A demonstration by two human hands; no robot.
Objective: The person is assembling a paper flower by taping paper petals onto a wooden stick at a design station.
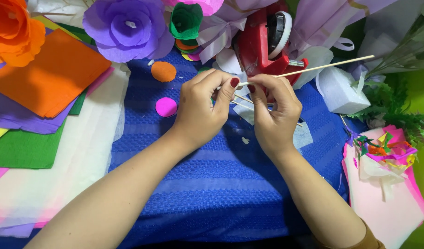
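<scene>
My left hand (200,108) and my right hand (274,113) meet over a blue textured cloth (212,184). Both pinch the near end of a thin wooden stick (327,66) that slants up to the right. My fingertips touch each other around the stick's end; something small may be between them, but it is hidden. Two more wooden sticks (242,98) lie on the cloth under my hands. A red tape dispenser (262,44) stands just behind my fingers.
Sheets of crepe paper in orange (50,74), green, purple and white are stacked at left. Purple (126,27) and orange (13,27) paper flowers lie at the back. Small orange (163,71) and pink (166,107) paper discs lie on the cloth. White foam block (343,90), greenery and pink paper with scraps (387,152) sit right.
</scene>
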